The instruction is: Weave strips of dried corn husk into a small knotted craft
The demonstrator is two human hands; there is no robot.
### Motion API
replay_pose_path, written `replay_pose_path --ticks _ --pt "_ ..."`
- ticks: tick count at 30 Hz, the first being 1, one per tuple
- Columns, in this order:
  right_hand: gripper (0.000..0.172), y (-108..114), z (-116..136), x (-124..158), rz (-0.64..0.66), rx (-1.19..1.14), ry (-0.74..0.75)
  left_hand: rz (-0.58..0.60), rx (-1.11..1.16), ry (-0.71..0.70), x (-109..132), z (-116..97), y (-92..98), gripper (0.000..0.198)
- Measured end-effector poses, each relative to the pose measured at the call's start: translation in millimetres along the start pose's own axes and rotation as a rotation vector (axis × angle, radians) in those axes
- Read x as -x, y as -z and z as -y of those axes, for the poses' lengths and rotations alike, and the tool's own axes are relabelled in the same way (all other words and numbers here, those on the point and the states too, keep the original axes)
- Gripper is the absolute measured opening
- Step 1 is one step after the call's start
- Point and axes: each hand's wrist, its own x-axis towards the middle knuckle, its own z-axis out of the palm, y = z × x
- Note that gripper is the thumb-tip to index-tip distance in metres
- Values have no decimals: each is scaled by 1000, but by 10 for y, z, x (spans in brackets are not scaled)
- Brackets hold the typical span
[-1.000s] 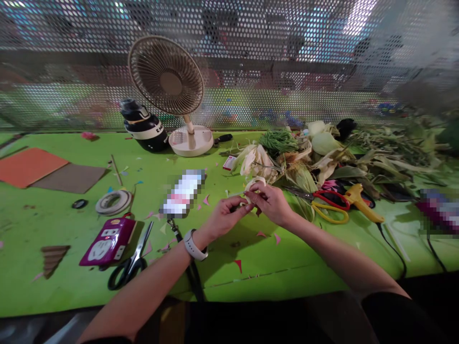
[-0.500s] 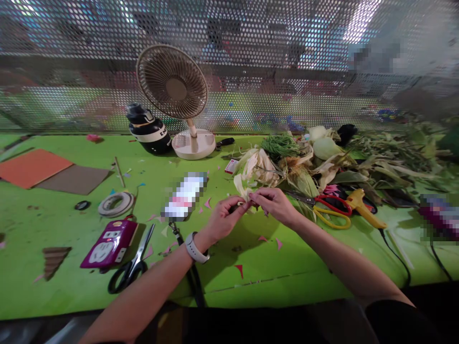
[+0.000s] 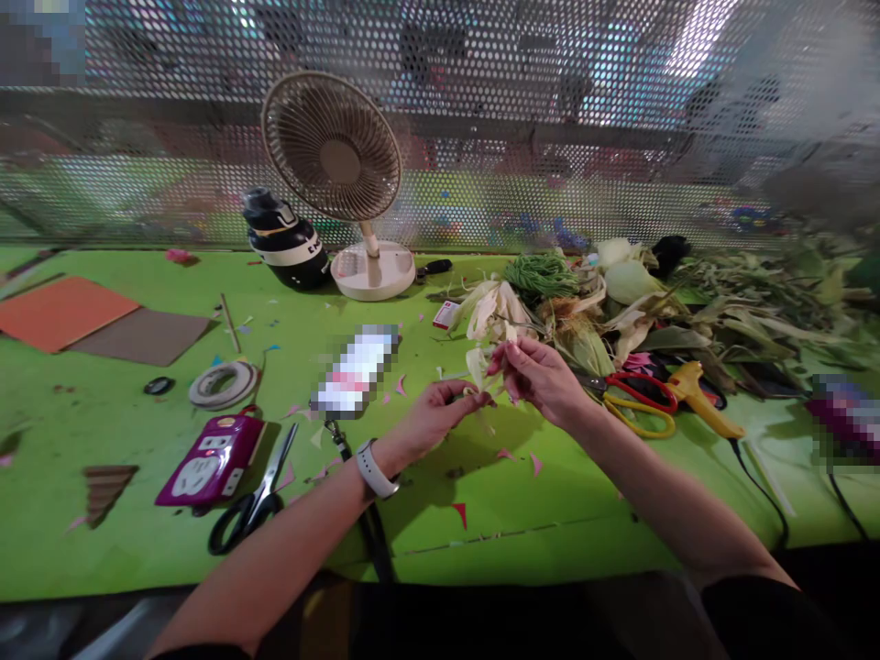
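Pale strips of corn husk (image 3: 476, 367) are between my two hands above the green table. My left hand (image 3: 444, 410), with a white watch on its wrist, pinches the lower end of a strip between thumb and fingers. Just up and to the right, my right hand (image 3: 540, 376) is closed on the husk near its upper part. Behind the hands lie dried husks (image 3: 496, 312) and a bundle of green string (image 3: 542, 277). Red-handled scissors (image 3: 643, 390) and yellow-handled scissors (image 3: 639, 422) rest right of my right hand.
A yellow glue gun (image 3: 708, 403) with a cord lies at the right. At the left are a tape roll (image 3: 224, 383), a purple power strip (image 3: 213, 461) and black scissors (image 3: 254, 504). A phone (image 3: 357, 371), a fan (image 3: 340, 160) and a bottle (image 3: 289, 247) stand nearer the middle.
My right hand has moved slightly up and right, away from my left hand, and the husk strips now show between them. My left hand stays nearly in place.
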Motion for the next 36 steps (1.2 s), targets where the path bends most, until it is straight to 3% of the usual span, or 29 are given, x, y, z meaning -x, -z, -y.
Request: replay_pose_path --ticks 2,7,12,16,26,36 --pt "39 19 60 23 64 41 10 2 -4 43 6 -15 16 31" --pt "33 59 205 67 333 411 29 68 -87 95 29 -56 43 29" --pt "28 63 299 96 464 593 36 130 -135 28 45 -80 25 25" --pt "22 75 335 103 548 723 126 126 -206 10 46 -68 30 32" --pt "16 24 305 129 540 942 234 131 -364 27 65 -97 2 26" --pt "17 -73 232 192 440 1197 311 114 -516 -42 68 -42 -4 19"
